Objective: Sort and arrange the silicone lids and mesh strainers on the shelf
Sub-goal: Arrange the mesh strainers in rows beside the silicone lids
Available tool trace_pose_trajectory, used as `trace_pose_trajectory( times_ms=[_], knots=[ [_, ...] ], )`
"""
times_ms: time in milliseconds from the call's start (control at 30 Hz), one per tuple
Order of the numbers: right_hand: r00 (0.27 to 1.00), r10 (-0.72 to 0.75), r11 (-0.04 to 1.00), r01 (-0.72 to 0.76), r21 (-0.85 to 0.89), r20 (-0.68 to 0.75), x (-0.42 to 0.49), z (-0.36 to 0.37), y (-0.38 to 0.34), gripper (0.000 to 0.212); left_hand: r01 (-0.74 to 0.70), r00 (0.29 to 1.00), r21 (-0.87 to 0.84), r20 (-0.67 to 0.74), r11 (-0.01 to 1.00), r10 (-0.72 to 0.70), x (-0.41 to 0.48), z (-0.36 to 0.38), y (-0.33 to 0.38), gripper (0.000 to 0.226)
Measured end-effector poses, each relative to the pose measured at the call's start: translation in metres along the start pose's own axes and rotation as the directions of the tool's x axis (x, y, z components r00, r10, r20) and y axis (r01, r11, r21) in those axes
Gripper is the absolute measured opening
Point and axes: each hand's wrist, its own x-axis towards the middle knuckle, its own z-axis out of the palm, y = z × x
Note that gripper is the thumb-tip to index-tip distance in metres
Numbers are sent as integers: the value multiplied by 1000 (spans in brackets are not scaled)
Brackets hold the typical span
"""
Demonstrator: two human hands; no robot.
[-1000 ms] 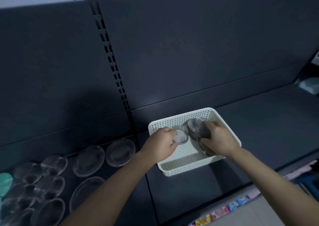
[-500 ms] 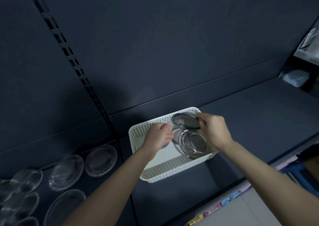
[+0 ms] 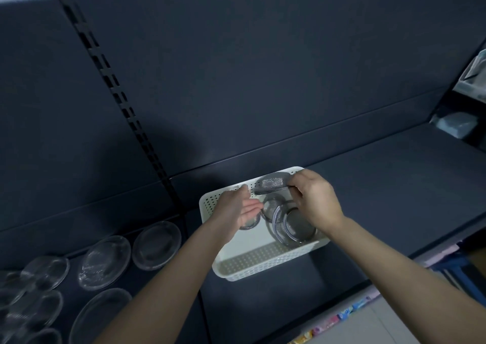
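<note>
On a dark grey shelf (image 3: 394, 186), right of the slotted upright (image 3: 126, 107). Pinching 1 mesh strainer (image 3: 272, 184) by its rim in right grip (image 3: 315, 201), tilted, above back wall of white perforated basket (image 3: 263, 262). Likely light, stiff at rim, mesh easily dented, metal slick: best taken at rim, never on mesh. Slack left grip (image 3: 238, 209), fingers straight, holding nothing, over a small strainer (image 3: 251, 224). Beside it, nested strainers (image 3: 297, 225) in basket. Further left, clear silicone lids (image 3: 156, 243) flat on shelf; probably floppy.

The right hand (image 3: 315, 201) has lifted 1 mesh strainer (image 3: 272, 184) off the stack (image 3: 294, 225), and the left hand (image 3: 236, 209) has straightened its fingers.
</note>
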Motion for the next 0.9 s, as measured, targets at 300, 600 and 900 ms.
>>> trace_pose_trajectory(
  times_ms=[300,600,900],
  knots=[
    [986,-165,980,162,118,18,-6,15,-14,26,-48,995,-114,-87,992,38,-14,-31,10,9],
    [806,348,891,-127,-435,478,-6,18,-33,42,-191,981,-165,-58,967,184,-39,-62,21,13],
    [781,360,819,-2,-574,510,1,13,-60,34,-260,963,-137,-105,956,247,-55,-88,18,13]
  ],
)
